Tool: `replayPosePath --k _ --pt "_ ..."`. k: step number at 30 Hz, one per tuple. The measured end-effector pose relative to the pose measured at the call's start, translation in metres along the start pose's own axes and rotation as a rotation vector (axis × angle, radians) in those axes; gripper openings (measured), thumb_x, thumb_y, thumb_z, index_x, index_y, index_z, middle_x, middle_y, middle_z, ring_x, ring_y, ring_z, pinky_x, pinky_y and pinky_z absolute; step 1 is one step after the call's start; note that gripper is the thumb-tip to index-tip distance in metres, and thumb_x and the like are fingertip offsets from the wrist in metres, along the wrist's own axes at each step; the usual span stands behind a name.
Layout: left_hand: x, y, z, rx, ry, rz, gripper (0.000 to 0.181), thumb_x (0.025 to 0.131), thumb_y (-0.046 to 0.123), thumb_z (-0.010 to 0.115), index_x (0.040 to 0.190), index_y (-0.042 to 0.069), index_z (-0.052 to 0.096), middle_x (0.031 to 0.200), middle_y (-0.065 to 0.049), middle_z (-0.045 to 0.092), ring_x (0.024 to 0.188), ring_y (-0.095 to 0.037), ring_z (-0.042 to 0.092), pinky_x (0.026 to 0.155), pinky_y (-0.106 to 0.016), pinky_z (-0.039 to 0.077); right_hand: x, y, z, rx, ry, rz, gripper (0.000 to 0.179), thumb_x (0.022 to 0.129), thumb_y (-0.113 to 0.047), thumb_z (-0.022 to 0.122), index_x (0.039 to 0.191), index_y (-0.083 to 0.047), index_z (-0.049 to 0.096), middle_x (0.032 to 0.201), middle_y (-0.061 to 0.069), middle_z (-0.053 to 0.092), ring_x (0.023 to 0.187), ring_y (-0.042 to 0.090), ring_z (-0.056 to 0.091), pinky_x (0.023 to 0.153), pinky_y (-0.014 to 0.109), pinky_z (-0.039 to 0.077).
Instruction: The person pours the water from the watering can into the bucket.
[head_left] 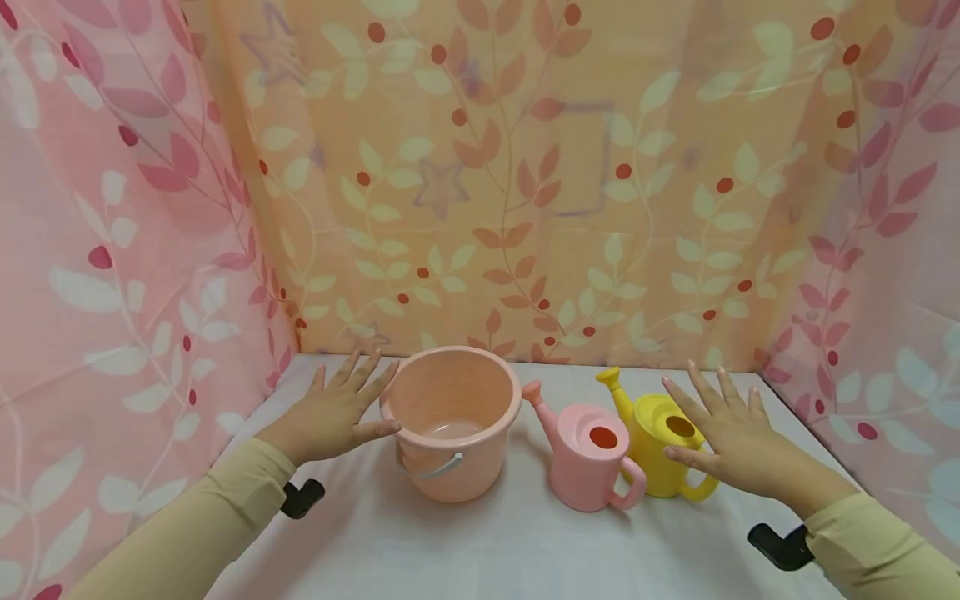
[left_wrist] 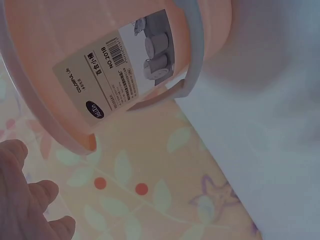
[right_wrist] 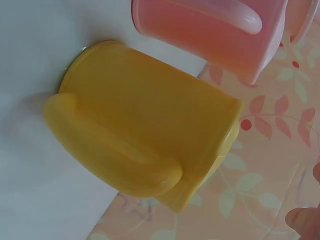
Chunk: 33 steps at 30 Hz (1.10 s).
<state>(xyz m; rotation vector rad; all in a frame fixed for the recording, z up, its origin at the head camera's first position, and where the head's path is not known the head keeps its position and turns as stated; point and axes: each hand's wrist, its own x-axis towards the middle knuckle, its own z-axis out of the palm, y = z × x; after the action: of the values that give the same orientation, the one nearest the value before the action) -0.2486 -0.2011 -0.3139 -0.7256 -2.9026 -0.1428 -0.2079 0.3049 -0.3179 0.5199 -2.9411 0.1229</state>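
Observation:
A peach bucket with a pale handle stands upright on the white tabletop. My left hand is spread at its left side, fingers straight and holding nothing; whether the thumb touches the rim I cannot tell. In the left wrist view a printed label shows on the bucket's wall. To the right stand a pink watering can and, partly behind it, a yellow watering can. Over the yellow can's right side my right hand hovers with fingers spread, gripping nothing. The yellow can's handle faces the right wrist camera.
A white cloth surface lies under everything. Patterned curtains close off the back, the left side and the right side. The pink can stands between the bucket and the yellow can.

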Motion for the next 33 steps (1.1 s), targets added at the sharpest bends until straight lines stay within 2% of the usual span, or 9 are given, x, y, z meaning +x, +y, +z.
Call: replayPosePath --k 8,12,20,26,31,33 --pt "0.005 0.001 0.003 -0.018 0.012 0.022 0.092 0.079 0.075 0.036 0.149 0.023 0.008 0.153 -0.01 0.0 0.138 -0.034 -0.007 0.097 -0.07 -0.002 0.002 -0.001 -0.003 -0.002 0.002 0.004 0.09 0.082 -0.062 0.052 0.149 -0.023 0.006 0.15 0.024 -0.001 0.13 0.051 -0.015 0.089 0.069 -0.019" --pt "0.008 0.002 0.006 -0.043 0.039 0.041 0.091 0.079 0.072 0.041 0.149 0.021 0.01 0.153 -0.012 0.002 0.138 -0.036 -0.005 0.096 -0.07 -0.002 0.002 -0.002 -0.004 -0.002 -0.007 0.012 0.09 0.082 -0.063 0.051 0.149 -0.023 0.005 0.15 0.024 -0.003 0.13 0.051 -0.017 0.088 0.067 -0.022" --pt "0.009 0.003 0.008 -0.043 0.02 0.022 0.091 0.081 0.067 0.047 0.149 0.02 0.01 0.153 -0.011 0.0 0.138 -0.034 -0.007 0.097 -0.069 -0.004 0.002 -0.003 -0.003 -0.009 -0.008 0.012 0.088 0.083 -0.063 0.049 0.149 -0.024 0.004 0.15 0.023 -0.005 0.13 0.05 -0.017 0.088 0.065 -0.023" --pt "0.01 0.002 0.004 -0.024 0.008 0.025 0.093 0.079 0.074 0.038 0.149 0.019 0.008 0.153 -0.011 -0.002 0.138 -0.034 -0.008 0.098 -0.069 -0.003 0.005 -0.003 -0.004 -0.013 0.001 0.003 0.088 0.084 -0.06 0.05 0.148 -0.025 0.001 0.15 0.023 -0.005 0.13 0.051 -0.016 0.088 0.067 -0.021" --pt "0.011 0.002 0.003 -0.035 0.026 0.038 0.091 0.08 0.073 0.039 0.149 0.02 0.008 0.153 -0.011 -0.001 0.138 -0.033 -0.007 0.098 -0.069 -0.001 0.008 -0.006 -0.003 -0.007 -0.001 -0.003 0.087 0.085 -0.059 0.049 0.148 -0.024 0.002 0.151 0.022 -0.006 0.13 0.049 -0.018 0.089 0.068 -0.02" --pt "0.011 0.002 0.004 -0.043 0.013 0.036 0.092 0.08 0.074 0.038 0.149 0.021 0.007 0.153 -0.01 -0.002 0.138 -0.032 -0.008 0.099 -0.068 -0.002 0.009 -0.008 -0.002 -0.006 -0.001 -0.011 0.086 0.085 -0.058 0.05 0.149 -0.024 0.002 0.151 0.022 -0.007 0.13 0.049 -0.019 0.088 0.068 -0.02"
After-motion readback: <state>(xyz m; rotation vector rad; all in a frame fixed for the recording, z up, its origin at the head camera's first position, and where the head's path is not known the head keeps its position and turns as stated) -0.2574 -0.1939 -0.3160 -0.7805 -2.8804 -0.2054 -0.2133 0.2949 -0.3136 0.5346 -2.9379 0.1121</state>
